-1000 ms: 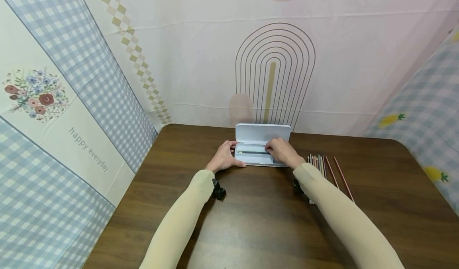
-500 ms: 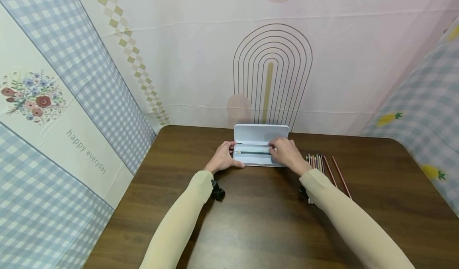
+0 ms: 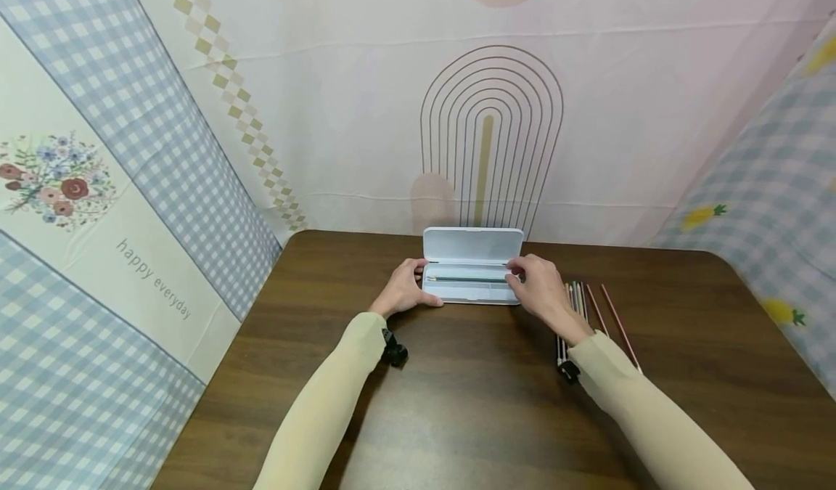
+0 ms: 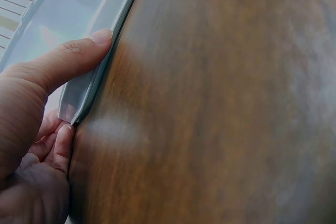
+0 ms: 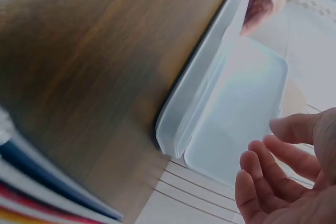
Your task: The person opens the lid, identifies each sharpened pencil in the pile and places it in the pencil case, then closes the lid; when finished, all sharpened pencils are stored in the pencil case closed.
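Note:
A pale blue pencil case (image 3: 473, 245) lies at the table's far edge with its lid raised. At least one dark green pencil (image 3: 466, 279) rests lengthwise inside. My left hand (image 3: 401, 287) grips the case's left end. In the left wrist view the thumb (image 4: 79, 59) is on the front rim, and other fingers are at the corner. Over the right end is my right hand (image 3: 542, 287). The right wrist view shows its loosely bent fingers (image 5: 268, 182) holding nothing, with a gap between thumb and fingertips.
Several coloured pencils (image 3: 580, 297) lie side by side on the brown table (image 3: 457, 403), partly hidden under my right forearm. Two red pencils (image 3: 620, 327) lie apart on their right. A patterned cloth (image 3: 353, 112) hangs behind the table.
My right hand has drawn back rightward from inside the case, its fingers parting and more of the green pencil showing. The left hand keeps its grip. The head view has shifted slightly.

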Available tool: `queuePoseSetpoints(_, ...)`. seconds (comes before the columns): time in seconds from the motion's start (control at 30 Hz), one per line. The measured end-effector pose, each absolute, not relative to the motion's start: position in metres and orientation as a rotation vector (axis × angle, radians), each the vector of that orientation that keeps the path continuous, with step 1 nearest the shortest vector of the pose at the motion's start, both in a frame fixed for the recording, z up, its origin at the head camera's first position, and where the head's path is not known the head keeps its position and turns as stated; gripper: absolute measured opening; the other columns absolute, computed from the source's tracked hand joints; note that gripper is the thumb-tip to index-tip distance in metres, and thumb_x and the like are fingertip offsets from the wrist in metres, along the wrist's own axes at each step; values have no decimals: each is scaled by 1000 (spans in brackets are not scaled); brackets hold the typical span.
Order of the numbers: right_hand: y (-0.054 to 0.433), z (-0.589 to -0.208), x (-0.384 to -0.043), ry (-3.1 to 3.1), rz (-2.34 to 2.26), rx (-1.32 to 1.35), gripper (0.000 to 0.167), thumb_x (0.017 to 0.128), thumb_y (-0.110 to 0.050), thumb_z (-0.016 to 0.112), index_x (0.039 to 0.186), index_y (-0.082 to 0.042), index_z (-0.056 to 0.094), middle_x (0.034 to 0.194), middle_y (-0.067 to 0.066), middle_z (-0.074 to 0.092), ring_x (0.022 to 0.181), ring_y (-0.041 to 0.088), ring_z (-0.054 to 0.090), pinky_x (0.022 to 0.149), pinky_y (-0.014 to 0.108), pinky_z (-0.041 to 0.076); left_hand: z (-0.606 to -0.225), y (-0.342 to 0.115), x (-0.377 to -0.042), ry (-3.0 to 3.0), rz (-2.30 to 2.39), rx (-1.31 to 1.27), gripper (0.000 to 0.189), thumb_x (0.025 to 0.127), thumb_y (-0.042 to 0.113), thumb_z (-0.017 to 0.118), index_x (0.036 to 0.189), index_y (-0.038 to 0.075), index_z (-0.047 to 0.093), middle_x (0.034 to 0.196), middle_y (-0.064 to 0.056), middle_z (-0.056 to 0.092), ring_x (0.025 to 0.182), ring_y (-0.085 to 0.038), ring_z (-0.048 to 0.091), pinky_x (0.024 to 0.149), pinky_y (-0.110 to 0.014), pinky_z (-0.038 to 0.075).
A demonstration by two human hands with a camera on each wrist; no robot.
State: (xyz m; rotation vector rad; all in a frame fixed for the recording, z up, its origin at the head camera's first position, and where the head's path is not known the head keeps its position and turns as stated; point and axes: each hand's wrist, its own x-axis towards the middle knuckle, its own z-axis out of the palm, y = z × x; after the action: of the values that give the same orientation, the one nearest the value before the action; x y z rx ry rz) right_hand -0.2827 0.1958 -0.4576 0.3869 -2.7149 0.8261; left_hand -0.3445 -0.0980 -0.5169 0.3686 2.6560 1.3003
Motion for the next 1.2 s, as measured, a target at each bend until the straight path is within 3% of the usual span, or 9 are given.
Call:
queuePoseSetpoints(0.27,212,-451,-262,-2715,842,273,20,99,-3,71,114,8,78,99,23,77,88,34,71,81,52,59,-519,-99,-344,2653,1299,365,98,77,26,101,158,3,51,153,-18,56,137,-33,59,120,-46,51)
queuePoseSetpoints(0.53,231,-444,-243,-2750,844,148,19,99,-5,70,108,9,78,90,21,76,73,26,64,67,33,48,-519,-98,-345,2653,1306,369,99,77,25,101,158,3,51,152,-19,56,137,-34,59,120,-47,51)
queuePoseSetpoints(0.7,243,-443,-233,-2819,834,28,24,100,-9,66,110,10,78,89,21,75,68,23,60,60,30,42,-520,-99,-345,2652,1301,378,99,77,25,101,159,2,51,154,-19,55,138,-34,59,121,-47,51)
queuePoseSetpoints(0.97,268,-455,-222,-2925,772,-44,19,97,-9,66,85,-1,77,75,11,71,67,23,59,62,34,44,-520,-99,-344,2653,1306,375,98,77,24,101,159,2,51,154,-19,55,137,-34,60,120,-47,51)
queuePoseSetpoints(1.2,281,-464,-216,-3044,804,-96,27,97,-5,61,70,-9,62,66,2,56,64,20,51,61,33,37,-519,-97,-344,2653,1307,374,98,77,23,101,159,3,51,156,-19,54,138,-34,60,120,-47,51)
